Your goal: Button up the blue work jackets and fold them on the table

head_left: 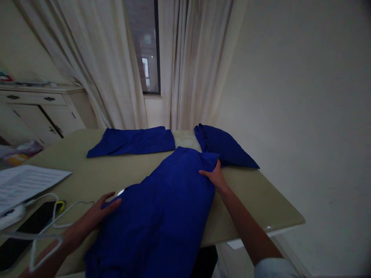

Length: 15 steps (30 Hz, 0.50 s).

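Note:
A large piece of blue cloth (174, 200), perhaps a garment, runs from the middle of the table down over its near edge. At its upper right corner, my right hand (214, 177) pinches the edge, thumb on top and fingers mostly hidden beneath. On the left edge, my left hand (100, 211) has the fabric between thumb and fingers. Behind lies a flat folded blue cloth (136, 141), at the far left of the table. A thicker folded blue bundle (223, 146) rests at the far right, close to my right hand.
The pale table (255, 204) has its right corner near the wall. At left lie a printed paper sheet (29, 183), a dark phone (31, 227), white cables (55, 226) and a white device (11, 216). Curtains (110, 69) and a cabinet (43, 112) stand beyond.

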Motion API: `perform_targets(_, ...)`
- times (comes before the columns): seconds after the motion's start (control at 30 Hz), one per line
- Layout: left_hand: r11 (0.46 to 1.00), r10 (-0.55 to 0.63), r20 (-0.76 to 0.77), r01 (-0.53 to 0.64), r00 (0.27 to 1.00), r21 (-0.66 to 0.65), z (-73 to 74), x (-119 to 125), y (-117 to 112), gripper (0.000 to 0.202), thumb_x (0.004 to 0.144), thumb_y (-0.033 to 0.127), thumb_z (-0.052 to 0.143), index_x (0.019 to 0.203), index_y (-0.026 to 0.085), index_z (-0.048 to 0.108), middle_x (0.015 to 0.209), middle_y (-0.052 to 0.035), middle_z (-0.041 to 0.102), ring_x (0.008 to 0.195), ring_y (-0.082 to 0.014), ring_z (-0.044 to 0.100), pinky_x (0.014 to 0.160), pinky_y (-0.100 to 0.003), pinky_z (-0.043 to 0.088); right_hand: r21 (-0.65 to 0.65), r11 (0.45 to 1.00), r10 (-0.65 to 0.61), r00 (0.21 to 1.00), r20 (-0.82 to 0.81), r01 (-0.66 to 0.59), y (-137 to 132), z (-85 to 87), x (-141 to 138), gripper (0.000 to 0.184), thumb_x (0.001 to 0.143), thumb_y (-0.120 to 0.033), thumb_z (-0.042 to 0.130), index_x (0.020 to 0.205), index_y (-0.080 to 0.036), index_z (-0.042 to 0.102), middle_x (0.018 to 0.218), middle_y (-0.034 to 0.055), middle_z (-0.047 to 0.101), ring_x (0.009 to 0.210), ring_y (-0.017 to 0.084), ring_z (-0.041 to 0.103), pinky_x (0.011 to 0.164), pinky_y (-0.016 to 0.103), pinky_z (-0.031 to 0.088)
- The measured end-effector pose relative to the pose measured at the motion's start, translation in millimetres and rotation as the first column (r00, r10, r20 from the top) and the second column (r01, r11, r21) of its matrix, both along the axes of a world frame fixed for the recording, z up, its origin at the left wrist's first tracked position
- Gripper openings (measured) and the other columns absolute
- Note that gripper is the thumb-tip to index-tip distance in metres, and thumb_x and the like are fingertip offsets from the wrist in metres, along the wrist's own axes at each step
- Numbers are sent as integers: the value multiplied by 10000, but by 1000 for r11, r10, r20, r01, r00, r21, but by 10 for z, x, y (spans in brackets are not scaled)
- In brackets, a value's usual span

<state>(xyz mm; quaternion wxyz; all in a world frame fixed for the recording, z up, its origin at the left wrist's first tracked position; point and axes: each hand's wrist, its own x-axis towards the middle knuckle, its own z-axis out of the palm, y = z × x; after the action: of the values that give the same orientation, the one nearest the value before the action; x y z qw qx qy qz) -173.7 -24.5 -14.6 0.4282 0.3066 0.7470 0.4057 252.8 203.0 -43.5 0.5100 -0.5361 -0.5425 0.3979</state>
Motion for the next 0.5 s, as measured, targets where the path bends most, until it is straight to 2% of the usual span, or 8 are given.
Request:
perform_targets(0.1, 980, -197, 8, 197, 980, 17, 160, 229, 94, 834, 484, 568, 944, 1207, 212, 726, 1179, -144, 783, 1057, -389, 759, 908, -461, 641, 145, 987, 58, 993, 106, -74, 9, 100, 16, 1277, 623, -405, 904, 1651, -212, 173, 1659, 188, 371, 1497, 346, 439, 1270, 549, 317)
perform_targets(0.2, 973, -201, -12, 201, 980, 114, 324, 471, 163, 802, 504, 518, 949, 1224, 232, 740, 1222, -104, 773, 1127, -395, 731, 977, -492, 619, 324, 943, 2, 974, 227, -77, 170, 500, 259, 1160, 692, -380, 875, 1647, -200, 242, 1691, 161, 326, 1551, 346, 347, 1296, 538, 262)
perform_targets(0.3, 937, -224, -23, 222, 974, 269, 530, 902, 434, 820, 576, 514, 936, 1306, 226, 699, 1302, -110, 739, 1187, -391, 700, 1038, -514, 588, 483, 870, -90, 931, 354, -99, 595, 1275, 634, 1137, 695, -327, 896, 1641, -200, 277, 1689, 138, 338, 1547, 358, 346, 1289, 561, 270)
perform_targets(0.37, 859, -316, -13, 292, 949, 421, 668, 1351, 799, 792, 689, 524, 890, 1372, 209, 644, 1350, -128, 707, 1211, -372, 685, 1071, -521, 566, 569, 812, -159, 889, 430, -130, 1007, 1898, 833, 1031, 737, -312, 877, 1614, -255, 339, 1663, 78, 395, 1521, 345, 394, 1278, 563, 274)
perform_targets(0.4, 802, -366, -3, 317, 931, 507, 719, 1600, 1030, 786, 736, 524, 868, 1403, 198, 611, 1377, -145, 686, 1229, -359, 674, 1092, -515, 550, 579, 804, -194, 861, 471, -135, 1223, 2187, 889, 934, 773, -315, 853, 1584, -289, 391, 1634, 43, 434, 1504, 336, 424, 1260, 557, 282)
perform_targets(0.43, 746, -409, 14, 325, 913, 581, 746, 1843, 1280, 803, 784, 527, 841, 1453, 187, 555, 1408, -172, 656, 1246, -344, 664, 1099, -505, 539, 599, 793, -246, 842, 480, -110, 1426, 2430, 910, 869, 775, -309, 859, 1542, -295, 451, 1626, 48, 448, 1506, 341, 415, 1255, 558, 268)
perform_targets(0.47, 713, -434, 50, 308, 900, 630, 742, 2059, 1534, 839, 827, 531, 813, 1510, 177, 477, 1431, -205, 624, 1236, -326, 666, 1082, -493, 542, 619, 783, -320, 815, 483, -59, 1602, 2607, 897, 856, 764, -315, 870, 1522, -242, 481, 1646, 103, 408, 1532, 368, 355, 1252, 571, 229)
perform_targets(0.5, 698, -460, 90, 298, 883, 651, 703, 2231, 1778, 884, 877, 533, 771, 1572, 164, 370, 1461, -248, 578, 1217, -311, 674, 1051, -484, 551, 610, 791, -402, 781, 478, 34, 1740, 2701, 855, 864, 770, -339, 867, 1524, -184, 475, 1662, 170, 355, 1546, 400, 301, 1237, 601, 203)
